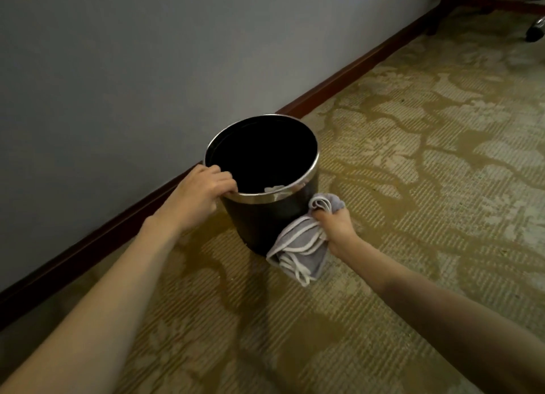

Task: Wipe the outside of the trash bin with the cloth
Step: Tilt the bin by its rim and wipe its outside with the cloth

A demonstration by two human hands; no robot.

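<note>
**A:** While the left hand (203, 191) hooks its fingers over the metal rim of the trash bin (267, 216), what is the right hand (336, 224) doing?

**B:** Its grip is closed round a bunched grey cloth (298, 250) with a pale hem. The top of the bundle touches the bin's dark outer wall on the right side, low down, and the rest hangs toward the carpet (413, 172).

**A:** So which step would you call this?

**B:** Wiping the wall, I'd say, with the left grip steadying the bin. The bin stands on the carpet close to the skirting board (339, 79) and the grey wall (118, 69), and it looks tipped a little toward the person, though the wide lens may exaggerate that.

**A:** What does the next move ask for?

**B:** Probably a sweep of the cloth around or up the side, with the palm pressing it flat instead of letting it dangle. The far side, facing the wall, is hidden from here, so I can't tell its state. Reaching it likely means turning the bin by the rim.

**A:** Is there room?

**B:** Plenty on the right and near side, all open carpet. The tight spot is behind, between bin and skirting board. A chair caster (535, 32) and a dark wooden furniture leg (442, 7) sit well apart at the top right, out of the way.
</note>
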